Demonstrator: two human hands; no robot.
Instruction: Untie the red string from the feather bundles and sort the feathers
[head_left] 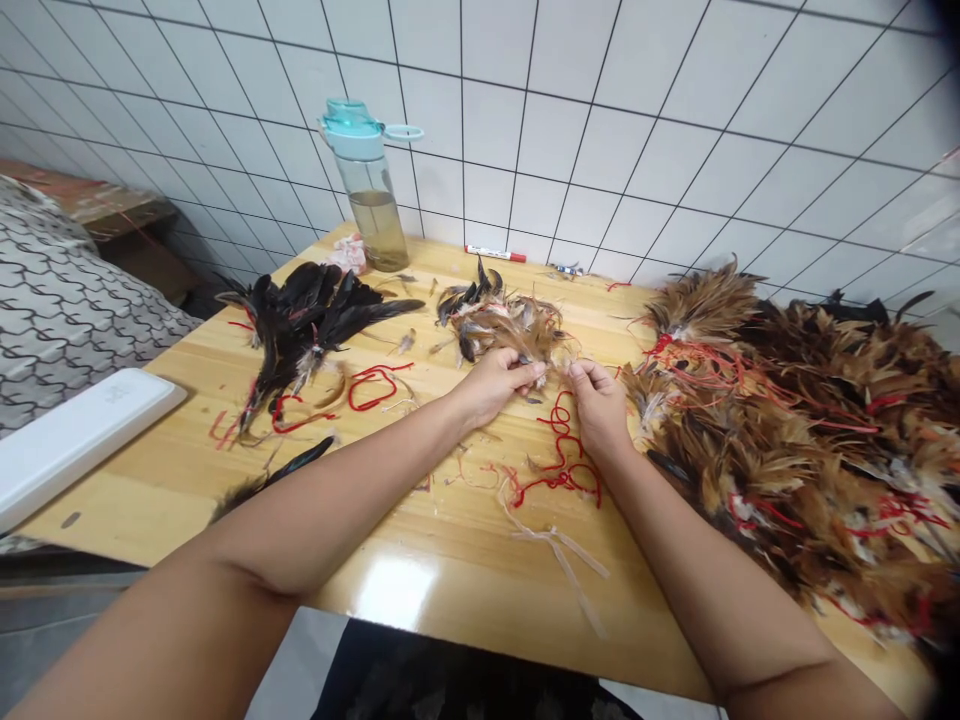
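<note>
A person's left hand pinches brown feathers at the near edge of a loose feather pile mid-table. Just right, the right hand presses thumb and forefinger together; whether they grip a feather is too small to tell. Red string lies nearer, black plumes left, brown feather bundles right, and a water bottle far left.

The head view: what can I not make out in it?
Head view:
Right hand: anything between its fingertips is too small and blurred.
Left hand: its fingers hide part of the feathers.
White oblong object: cut off by left edge.
Marker: lettering too small.
Brown bundles: cut off by right edge.
</note>
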